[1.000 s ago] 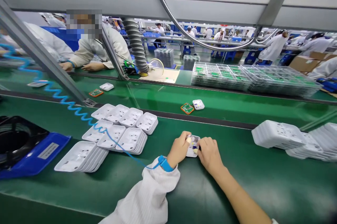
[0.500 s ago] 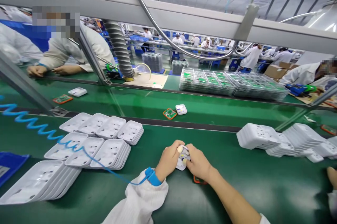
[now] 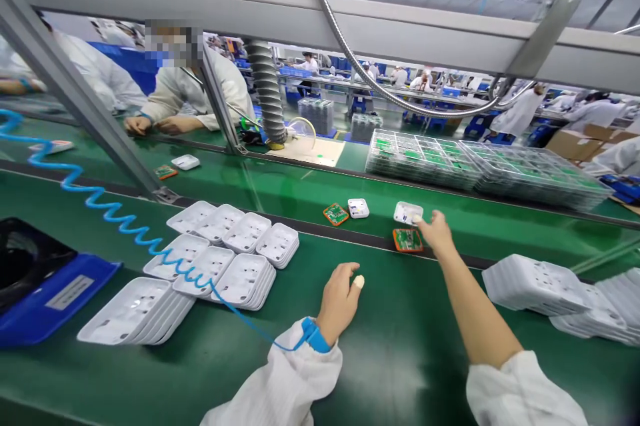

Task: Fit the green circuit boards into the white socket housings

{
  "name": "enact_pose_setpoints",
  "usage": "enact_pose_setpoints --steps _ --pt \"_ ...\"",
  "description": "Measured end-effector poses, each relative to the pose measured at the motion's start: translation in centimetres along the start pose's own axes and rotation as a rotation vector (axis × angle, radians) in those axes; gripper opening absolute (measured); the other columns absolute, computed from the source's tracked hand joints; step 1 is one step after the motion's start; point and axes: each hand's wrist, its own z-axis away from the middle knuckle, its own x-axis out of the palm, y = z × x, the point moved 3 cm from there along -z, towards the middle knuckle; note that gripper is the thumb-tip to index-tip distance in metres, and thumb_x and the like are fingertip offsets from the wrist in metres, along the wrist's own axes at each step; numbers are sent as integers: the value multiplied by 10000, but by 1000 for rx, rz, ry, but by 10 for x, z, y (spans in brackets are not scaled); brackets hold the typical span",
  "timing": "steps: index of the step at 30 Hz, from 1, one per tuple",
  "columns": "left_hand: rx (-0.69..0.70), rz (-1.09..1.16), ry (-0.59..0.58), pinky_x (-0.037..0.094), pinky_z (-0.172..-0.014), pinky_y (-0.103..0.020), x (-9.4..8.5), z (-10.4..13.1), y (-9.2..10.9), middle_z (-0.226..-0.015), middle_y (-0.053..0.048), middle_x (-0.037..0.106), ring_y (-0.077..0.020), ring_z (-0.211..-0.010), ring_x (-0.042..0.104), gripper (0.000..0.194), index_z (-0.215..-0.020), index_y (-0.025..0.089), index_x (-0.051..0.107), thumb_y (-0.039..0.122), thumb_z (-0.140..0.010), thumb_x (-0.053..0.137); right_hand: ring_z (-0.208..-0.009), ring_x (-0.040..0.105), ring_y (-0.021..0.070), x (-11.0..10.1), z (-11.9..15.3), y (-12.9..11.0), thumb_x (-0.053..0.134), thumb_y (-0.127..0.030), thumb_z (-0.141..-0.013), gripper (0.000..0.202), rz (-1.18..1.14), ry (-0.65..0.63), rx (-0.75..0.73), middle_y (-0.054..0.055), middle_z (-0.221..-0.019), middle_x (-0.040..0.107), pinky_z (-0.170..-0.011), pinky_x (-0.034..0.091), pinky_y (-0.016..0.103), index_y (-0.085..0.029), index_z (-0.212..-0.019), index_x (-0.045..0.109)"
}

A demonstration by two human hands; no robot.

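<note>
My right hand (image 3: 437,235) reaches over the conveyor belt, thumb tip at the corner of a small white plastic housing (image 3: 406,212). Its other fingers stand apart from the thumb, off the housing. Just below lies a green circuit board (image 3: 407,240) with an orange edge, overlapping the dark rail. My left hand (image 3: 341,299) hovers over the green bench, empty, fingers loosely bent and apart. It has a pale finger cot on the thumb and a blue corded wrist strap (image 3: 316,335). Further left on the belt are another circuit board (image 3: 335,214) and another white housing (image 3: 358,208).
Stacked white shells (image 3: 247,277) stand left of my left hand, with more stacks (image 3: 537,283) at right. A coiled blue cord (image 3: 120,221) crosses above the left stacks. Beyond the belt are clear trays (image 3: 425,159) of boards. A metal frame beam (image 3: 400,33) spans overhead; co-workers sit opposite.
Both hands held the white housing together; they are now apart. The right hand has moved forward to the belt, where the housing and board now lie. The view has swung left.
</note>
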Motion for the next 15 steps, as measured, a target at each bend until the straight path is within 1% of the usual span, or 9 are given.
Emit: enact_pose_setpoints --steps 1,2,3,6,7,9,11,12,15 --pt "4 -8 -4 448 -866 -375 -1 0 2 -1093 -86 565 -209 -1000 551 256 -1082 179 511 226 -860 393 -1001 550 283 -4 -3 0 520 -385 -725 578 50 73 -7 211 -1159 541 -802 435 387 -63 -1200 449" --pt "9 -16 -6 446 -873 -377 -1 1 3 -1090 -83 565 -209 -1007 546 252 -1075 180 513 207 -850 403 -1045 534 280 -3 0 2 517 -398 -735 602 100 98 -34 205 -1212 508 -837 429 390 -79 -1237 426" --pt "17 -25 -5 443 -881 -378 -1 2 4 -1088 -80 565 -209 -1014 541 251 -1069 181 515 192 -841 411 -1063 530 271 3 8 4 515 -404 -743 596 133 81 -77 189 -1232 497 -850 432 385 -99 -1247 426" --pt "57 -59 5 430 -898 -376 1 4 7 -1078 -71 567 -205 -1021 524 246 -1056 185 516 168 -828 425 -1050 538 245 40 58 15 480 -385 -778 466 197 -109 -303 151 -1187 529 -827 464 366 -137 -1173 494" --pt "74 -79 11 427 -898 -374 1 4 9 -1072 -69 568 -204 -1017 520 243 -1053 185 516 164 -827 427 -1067 522 248 53 78 19 467 -361 -791 417 237 -152 -385 147 -1172 540 -866 447 385 -138 -1139 514" --pt "112 -143 26 420 -889 -374 -3 6 14 -1062 -69 571 -206 -1007 514 237 -1045 183 516 158 -826 429 -1116 475 261 69 112 25 432 -308 -817 348 321 -129 -493 139 -1202 525 -923 404 432 -151 -1112 529" --pt "151 -234 65 408 -877 -379 -16 8 21 -1069 -72 571 -214 -1008 505 234 -1046 181 514 159 -828 435 -1133 450 254 75 134 29 410 -263 -833 331 352 -123 -560 129 -1223 509 -941 387 435 -158 -1128 518" --pt "166 -285 104 398 -875 -383 -27 9 25 -1080 -73 570 -219 -1016 499 231 -1048 183 514 164 -830 437 -1127 450 250 76 140 30 403 -250 -838 323 356 -126 -577 127 -1219 509 -937 390 430 -162 -1128 516" --pt "151 -463 296 359 -897 -406 -74 18 30 -1107 -90 557 -239 -1061 472 196 -1027 179 519 209 -855 431 -1079 473 243 72 145 31 396 -237 -843 283 363 -122 -574 123 -1175 529 -897 409 420 -172 -1082 534"
